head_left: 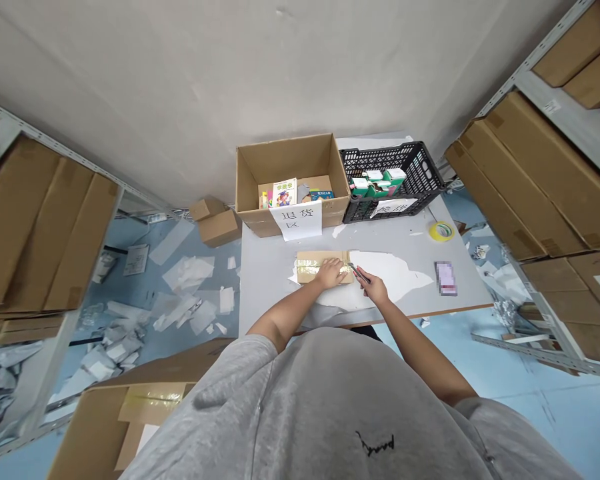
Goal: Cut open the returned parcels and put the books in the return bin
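So here's the setup: a flat brown parcel (311, 265), heavily wrapped in shiny tape, lies in the middle of the grey tabletop (270, 287), partly on top of a torn white bag (397, 272). The left hand (331, 272) is spread flat, palm down on the right half of the parcel, pinning it. The right hand (375, 288) is closed around what looks like a small cutter (359, 272) with a reddish handle. Its tip is at the parcel's right end, pretty much touching the left fingertips.

That closeness is what worries me, tbh. The blade end sits right beside the fingers holding the parcel down, so if it catches on the thick tape and then jumps free, I'd guess it goes straight into them. The parcel is also thin, so a deep push could easily score whatever's inside. And since it rests on slick bag material, it might skate sideways under pressure.

Further back there's an open cardboard box (285, 160) with books in it and a paper label on the front, with a black crate (423, 170) beside it. A yellow tape roll (441, 231) sits off to the right, well clear. The floor (190, 293) on the left is littered with paper scraps.
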`<state>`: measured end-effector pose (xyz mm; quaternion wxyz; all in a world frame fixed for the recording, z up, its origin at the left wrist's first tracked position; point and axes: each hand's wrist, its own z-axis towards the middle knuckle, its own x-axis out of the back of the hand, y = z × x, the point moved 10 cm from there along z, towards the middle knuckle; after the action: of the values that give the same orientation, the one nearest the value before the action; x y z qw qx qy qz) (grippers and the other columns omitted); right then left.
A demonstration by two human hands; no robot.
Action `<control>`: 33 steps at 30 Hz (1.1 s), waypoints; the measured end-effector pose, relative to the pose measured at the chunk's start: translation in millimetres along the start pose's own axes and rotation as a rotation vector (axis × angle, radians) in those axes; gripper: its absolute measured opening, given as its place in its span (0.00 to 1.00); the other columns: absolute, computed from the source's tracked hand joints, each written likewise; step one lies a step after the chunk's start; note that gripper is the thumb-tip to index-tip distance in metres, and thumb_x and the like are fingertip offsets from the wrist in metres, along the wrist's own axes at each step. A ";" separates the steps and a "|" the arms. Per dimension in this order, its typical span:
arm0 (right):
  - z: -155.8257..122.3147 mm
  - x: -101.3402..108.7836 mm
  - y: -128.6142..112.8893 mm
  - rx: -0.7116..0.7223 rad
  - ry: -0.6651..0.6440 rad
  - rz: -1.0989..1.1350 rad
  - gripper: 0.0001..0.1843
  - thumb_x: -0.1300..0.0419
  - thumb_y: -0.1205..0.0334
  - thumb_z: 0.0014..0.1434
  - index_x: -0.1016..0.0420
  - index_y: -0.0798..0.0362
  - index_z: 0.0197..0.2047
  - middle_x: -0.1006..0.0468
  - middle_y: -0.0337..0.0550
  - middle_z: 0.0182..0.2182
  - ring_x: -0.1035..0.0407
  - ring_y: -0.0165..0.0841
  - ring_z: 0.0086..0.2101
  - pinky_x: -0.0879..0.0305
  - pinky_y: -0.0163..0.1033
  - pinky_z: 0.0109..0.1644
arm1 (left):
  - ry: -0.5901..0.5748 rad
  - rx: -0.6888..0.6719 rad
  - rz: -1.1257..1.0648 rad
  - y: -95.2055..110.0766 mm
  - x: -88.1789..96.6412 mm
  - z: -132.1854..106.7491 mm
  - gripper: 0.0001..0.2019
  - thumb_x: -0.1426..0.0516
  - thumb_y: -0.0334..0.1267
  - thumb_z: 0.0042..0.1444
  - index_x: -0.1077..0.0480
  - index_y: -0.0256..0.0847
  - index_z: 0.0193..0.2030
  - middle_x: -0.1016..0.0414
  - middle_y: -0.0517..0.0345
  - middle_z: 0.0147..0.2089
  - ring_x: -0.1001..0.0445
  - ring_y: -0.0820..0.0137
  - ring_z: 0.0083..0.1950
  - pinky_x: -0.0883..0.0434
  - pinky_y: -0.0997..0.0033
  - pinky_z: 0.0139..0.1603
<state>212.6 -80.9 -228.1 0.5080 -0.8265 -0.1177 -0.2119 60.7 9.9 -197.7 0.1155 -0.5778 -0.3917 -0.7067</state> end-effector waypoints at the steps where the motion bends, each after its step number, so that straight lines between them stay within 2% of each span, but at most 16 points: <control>1: 3.3 1.0 -1.2 0.004 -0.004 0.003 0.29 0.40 0.48 0.68 0.27 0.45 0.70 0.26 0.32 0.24 0.35 0.24 0.17 0.37 0.30 0.24 | -0.012 0.025 -0.006 -1.7 -1.3 3.5 0.13 0.45 0.47 0.70 0.26 0.41 0.48 0.24 0.47 0.50 0.27 0.56 0.55 0.35 0.55 0.58; 6: 6.5 0.7 1.4 0.011 -0.026 0.032 0.31 0.40 0.48 0.68 0.28 0.47 0.71 0.27 0.32 0.23 0.35 0.24 0.17 0.36 0.30 0.24 | -0.011 0.117 -0.043 -4.4 -4.7 9.4 0.13 0.42 0.49 0.67 0.26 0.42 0.47 0.22 0.47 0.49 0.26 0.54 0.54 0.34 0.54 0.55; 11: -4.7 -2.4 10.1 -0.002 -0.043 0.045 0.33 0.40 0.47 0.67 0.30 0.48 0.72 0.29 0.32 0.23 0.36 0.25 0.17 0.37 0.30 0.22 | 0.031 0.019 -0.052 8.8 -2.7 -1.3 0.14 0.47 0.48 0.71 0.27 0.41 0.48 0.24 0.48 0.50 0.28 0.57 0.55 0.36 0.55 0.56; 14: -0.5 -2.7 7.5 -0.020 -0.036 0.026 0.33 0.39 0.47 0.67 0.29 0.47 0.72 0.28 0.32 0.23 0.36 0.24 0.17 0.38 0.29 0.22 | 0.032 -0.031 -0.037 14.3 -1.0 -4.0 0.14 0.50 0.46 0.73 0.27 0.41 0.50 0.25 0.47 0.51 0.29 0.57 0.55 0.36 0.56 0.56; 18: 6.2 -3.3 2.1 -0.016 -0.023 0.021 0.31 0.39 0.47 0.67 0.28 0.46 0.71 0.28 0.31 0.23 0.36 0.24 0.17 0.38 0.29 0.22 | 0.028 -0.027 -0.026 13.8 1.1 -2.2 0.14 0.50 0.45 0.73 0.27 0.41 0.51 0.25 0.47 0.51 0.30 0.57 0.55 0.35 0.55 0.56; 25: -7.6 -15.0 18.2 -0.029 -0.088 0.134 0.36 0.39 0.44 0.65 0.29 0.51 0.71 0.29 0.31 0.23 0.37 0.25 0.17 0.38 0.31 0.21 | 0.057 -0.018 -0.064 12.6 2.2 -3.4 0.15 0.51 0.46 0.74 0.27 0.41 0.50 0.25 0.47 0.50 0.29 0.58 0.54 0.35 0.57 0.57; 30: -2.4 -9.8 15.5 -0.024 -0.009 0.086 0.36 0.40 0.42 0.65 0.28 0.50 0.70 0.26 0.33 0.24 0.36 0.25 0.18 0.35 0.31 0.24 | 0.073 0.037 -0.056 6.6 -0.1 -3.1 0.14 0.49 0.47 0.73 0.27 0.41 0.50 0.26 0.47 0.50 0.30 0.57 0.54 0.34 0.56 0.57; 33: -7.9 7.9 22.4 0.001 0.100 0.028 0.36 0.42 0.41 0.66 0.30 0.48 0.72 0.23 0.35 0.27 0.33 0.27 0.20 0.30 0.34 0.30 | 0.085 0.081 -0.075 3.1 1.0 -3.2 0.12 0.46 0.45 0.71 0.28 0.40 0.52 0.27 0.46 0.51 0.30 0.57 0.55 0.33 0.57 0.57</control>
<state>226.9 -98.3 -238.9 0.5164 -0.8163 -0.0805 -0.2459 60.0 5.8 -195.6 0.1291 -0.5270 -0.4361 -0.7179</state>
